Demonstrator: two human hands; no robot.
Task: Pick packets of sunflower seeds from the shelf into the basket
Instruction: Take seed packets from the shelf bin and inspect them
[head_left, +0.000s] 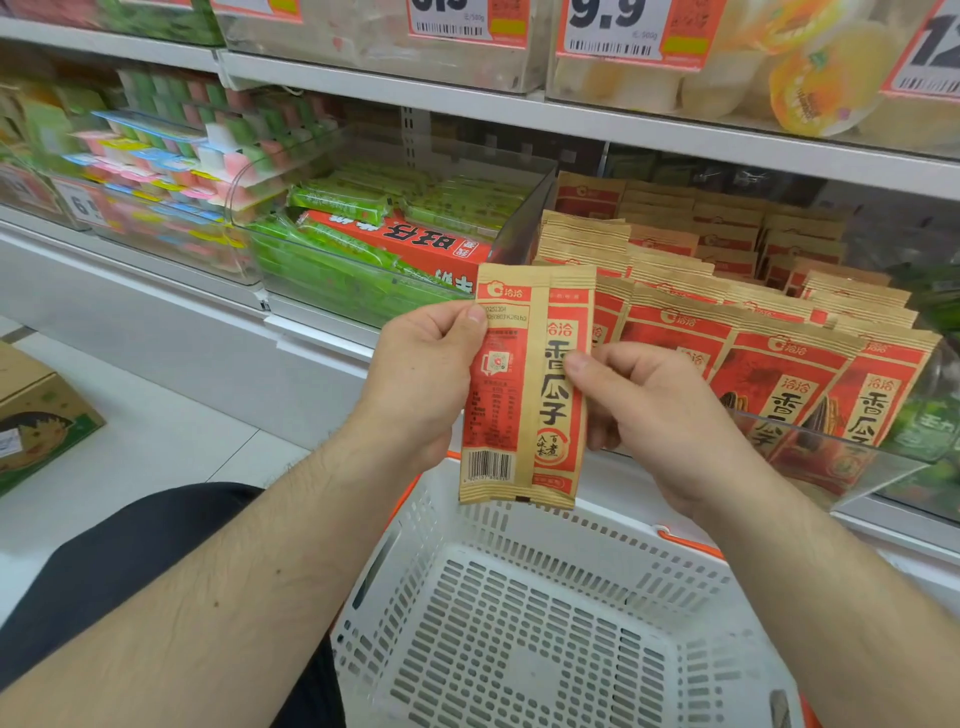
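Green snack bars (332, 200) beside seed packets (727, 322)

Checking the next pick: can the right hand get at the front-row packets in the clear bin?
Probably not yet: the right hand is pinching the held packet. The front-row packets sit uncovered just behind it.

The basket (519, 530) is cut off by the bottom edge.

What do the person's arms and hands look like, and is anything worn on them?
Both forearms are bare with no sleeve in view. The left hand and the right hand wear no gloves, and no ring, watch or bracelet shows. The forearms have sparse dark hair; the visible thumbnails are short.
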